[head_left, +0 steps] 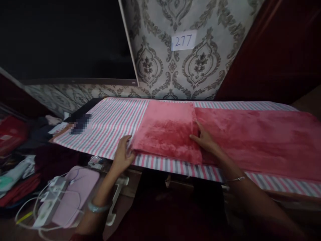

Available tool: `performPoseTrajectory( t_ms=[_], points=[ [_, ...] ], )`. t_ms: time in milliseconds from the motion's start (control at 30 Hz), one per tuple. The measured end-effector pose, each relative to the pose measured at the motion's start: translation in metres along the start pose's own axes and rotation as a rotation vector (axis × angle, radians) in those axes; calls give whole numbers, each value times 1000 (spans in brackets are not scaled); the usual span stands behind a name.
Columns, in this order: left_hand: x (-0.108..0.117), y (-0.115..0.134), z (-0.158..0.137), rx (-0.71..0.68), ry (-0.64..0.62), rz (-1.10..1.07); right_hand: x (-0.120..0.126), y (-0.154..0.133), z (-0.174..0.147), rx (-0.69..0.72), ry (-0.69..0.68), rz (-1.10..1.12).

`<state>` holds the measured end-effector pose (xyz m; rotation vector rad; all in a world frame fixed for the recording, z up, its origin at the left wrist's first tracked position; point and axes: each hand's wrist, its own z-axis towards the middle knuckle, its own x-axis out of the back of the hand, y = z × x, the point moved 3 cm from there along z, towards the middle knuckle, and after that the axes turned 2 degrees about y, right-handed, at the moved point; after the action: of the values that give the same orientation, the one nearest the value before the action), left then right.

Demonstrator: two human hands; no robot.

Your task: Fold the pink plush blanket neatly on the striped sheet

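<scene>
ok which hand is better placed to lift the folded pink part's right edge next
Likely the right hand: it is at that edge of the folded pink part, while the left hand is by the opposite edge.

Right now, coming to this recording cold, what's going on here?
Someone is handling a pink plush cloth section with both bare hands. The left hand is at its left edge near the front corner, thumb and fingers apart; the right hand is at its right edge, though how firmly it grips is unclear. The section lies flat on a striped cloth, and a longer pink stretch spreads out to its right. Whether the two pink parts are one piece can't be told.
</scene>
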<state>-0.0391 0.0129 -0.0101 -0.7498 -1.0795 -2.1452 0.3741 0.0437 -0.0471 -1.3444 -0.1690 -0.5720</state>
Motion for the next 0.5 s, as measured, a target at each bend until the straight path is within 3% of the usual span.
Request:
performPoseTrajectory(
  t_ms=[200,367,500],
  points=[
    [-30,5,0,45,-35,54,3,-13,-4,-183,-131,364],
    [-38,7,11,162,17,95,7,-28,-5,-159,-93,383],
    [-35,2,8,213,80,92,0,-12,-14,-173,-106,372]
  ],
)
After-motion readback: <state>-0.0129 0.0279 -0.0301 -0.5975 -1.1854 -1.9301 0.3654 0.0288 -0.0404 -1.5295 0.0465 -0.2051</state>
